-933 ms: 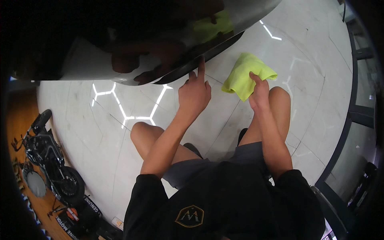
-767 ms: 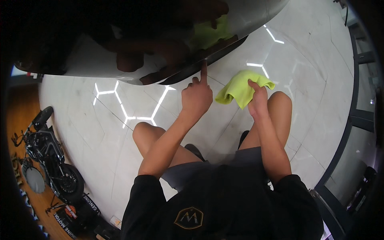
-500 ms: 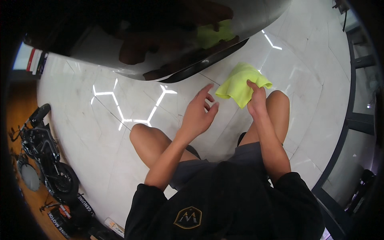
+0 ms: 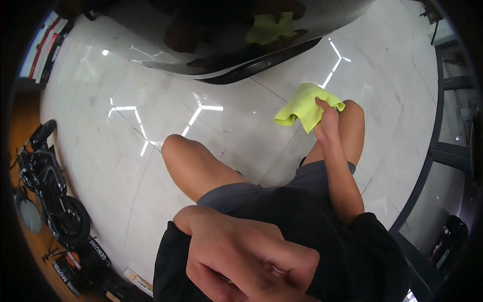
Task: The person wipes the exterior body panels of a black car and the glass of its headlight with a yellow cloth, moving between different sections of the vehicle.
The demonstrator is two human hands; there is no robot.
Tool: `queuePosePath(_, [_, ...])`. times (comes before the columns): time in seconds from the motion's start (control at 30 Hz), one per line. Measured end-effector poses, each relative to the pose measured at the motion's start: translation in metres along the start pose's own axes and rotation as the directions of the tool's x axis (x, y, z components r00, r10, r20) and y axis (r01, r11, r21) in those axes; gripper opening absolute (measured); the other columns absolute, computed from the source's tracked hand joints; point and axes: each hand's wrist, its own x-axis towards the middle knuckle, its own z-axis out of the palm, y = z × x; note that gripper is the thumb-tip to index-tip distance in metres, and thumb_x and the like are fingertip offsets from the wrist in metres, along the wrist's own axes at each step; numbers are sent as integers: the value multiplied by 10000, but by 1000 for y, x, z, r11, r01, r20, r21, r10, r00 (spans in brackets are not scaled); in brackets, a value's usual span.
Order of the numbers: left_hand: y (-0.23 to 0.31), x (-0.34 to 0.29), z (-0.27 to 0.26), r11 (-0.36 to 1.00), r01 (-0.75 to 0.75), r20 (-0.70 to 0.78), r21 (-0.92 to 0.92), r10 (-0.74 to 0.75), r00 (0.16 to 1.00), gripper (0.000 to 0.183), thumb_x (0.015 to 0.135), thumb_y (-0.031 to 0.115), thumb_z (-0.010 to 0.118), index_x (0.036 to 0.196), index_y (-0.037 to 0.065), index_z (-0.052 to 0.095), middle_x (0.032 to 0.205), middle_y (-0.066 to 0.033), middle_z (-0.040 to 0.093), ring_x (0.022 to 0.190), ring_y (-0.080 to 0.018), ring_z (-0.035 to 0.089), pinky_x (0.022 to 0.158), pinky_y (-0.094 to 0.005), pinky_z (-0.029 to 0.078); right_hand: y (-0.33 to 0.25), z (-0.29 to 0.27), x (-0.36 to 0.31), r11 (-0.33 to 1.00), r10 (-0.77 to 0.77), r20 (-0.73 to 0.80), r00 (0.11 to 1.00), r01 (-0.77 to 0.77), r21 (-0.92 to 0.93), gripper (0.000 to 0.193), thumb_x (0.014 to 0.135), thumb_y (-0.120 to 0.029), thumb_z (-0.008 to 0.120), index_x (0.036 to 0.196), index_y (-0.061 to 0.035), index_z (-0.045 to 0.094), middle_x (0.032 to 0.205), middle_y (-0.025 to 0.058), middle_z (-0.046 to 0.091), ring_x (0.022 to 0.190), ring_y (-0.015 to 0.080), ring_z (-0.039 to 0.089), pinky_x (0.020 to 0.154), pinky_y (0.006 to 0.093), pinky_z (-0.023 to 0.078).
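A yellow-green microfiber cloth hangs from my right hand, which is closed on its near corner beside my right knee. The thumb lies on top, and the cloth droops in loose folds above the tiled floor. My left hand is raised close to the camera in front of my black shirt. Its fingers are bent and curled, and the lower picture edge cuts them off. What they hold, if anything, is hidden. Ahead of me is a glossy black, curved body panel with a dark lower trim, mirroring the cloth.
Pale tiled floor lies between my bent knees and the panel, reflecting angular ceiling lights. At the left stand a black motorcycle and dark boxes. Dark-framed glass doors line the right side.
My left hand has come back from in front of my knees toward my chest and the camera, its fingers curling. The right hand keeps hold of the cloth, almost in place. The view has shifted slightly.
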Motion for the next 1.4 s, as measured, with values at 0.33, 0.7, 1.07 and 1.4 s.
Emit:
queuePosePath(0.33, [-4, -26, -78, 867, 323, -29, 379, -338, 941, 104, 927, 75, 663, 981, -7, 697, 896, -119, 649, 777, -220, 625, 624, -320, 510, -10, 0, 27, 980, -150, -37, 988, 144, -135, 279, 950, -78, 646, 1181, 69, 589, 1098, 106, 651, 974, 219, 656, 842, 345, 540])
queuePosePath(0.7, [-71, -178, -231, -420, 708, -807, 568, -455, 377, 290, 957, 289, 610, 1074, 25, 640, 960, -167, 685, 879, -339, 653, 797, -429, 508, -39, 71, 176, 836, -548, 31, 836, 549, -24, 199, 944, -52, 609, 1117, 31, 560, 984, 111, 645, 831, 249, 660, 703, 377, 546])
queuePosePath(1.07, [-65, -215, -279, -512, 716, -828, 474, -536, 165, 606, 854, 131, 497, 1445, 28, 416, 1299, -265, 587, 1158, -424, 595, 996, -494, 475, 55, 132, 116, 24, -973, 120, 199, 600, -799, 357, 877, -51, 639, 1181, 90, 514, 1080, 232, 629, 1021, 423, 604, 938, 447, 451])
queuePosePath(1.4, [-60, -201, -263, -314, 826, -771, 468, -601, 209, 668, 840, 97, 473, 1494, 39, 351, 1288, -301, 585, 1190, -437, 579, 1019, -499, 459, 120, 161, 52, 123, -880, 201, 430, 616, -778, 591, 808, -24, 646, 1362, 74, 464, 1336, 274, 481, 1296, 475, 424, 1133, 463, 298])
